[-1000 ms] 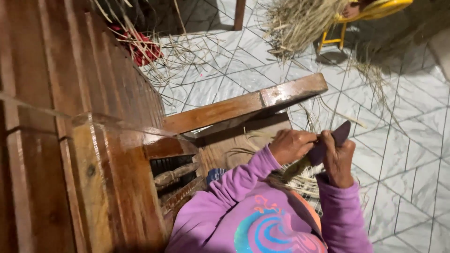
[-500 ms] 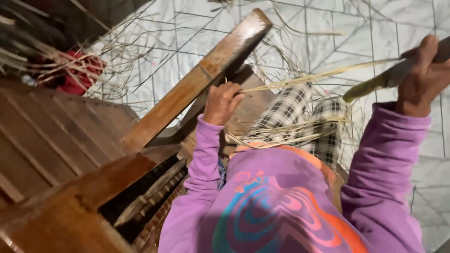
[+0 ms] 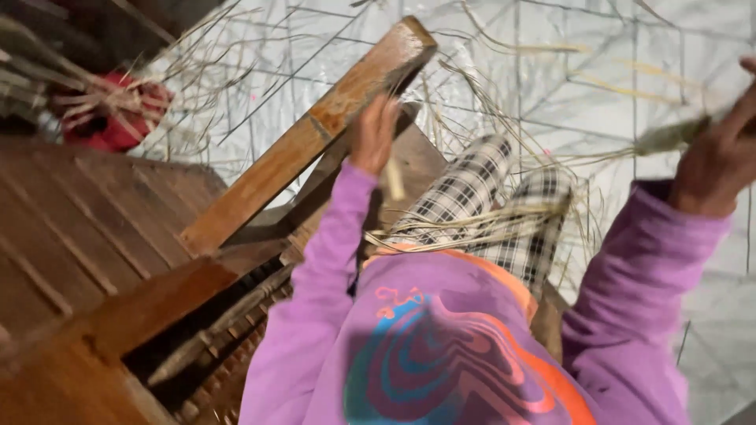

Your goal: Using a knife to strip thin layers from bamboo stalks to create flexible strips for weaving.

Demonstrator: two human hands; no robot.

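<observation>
Right hand (image 3: pixel 713 161), at three o'clock, grips a pale green-yellow dried reed strip (image 3: pixel 669 138); left hand (image 3: pixel 376 130), at twelve, apparently pinches its blurred other end. Light, flexible, brittle; hold near ends.

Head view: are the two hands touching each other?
No, the left hand is raised by the slanted brown wooden beam, while the right hand grips a pale green straw stalk far off at the frame's right edge.
</observation>
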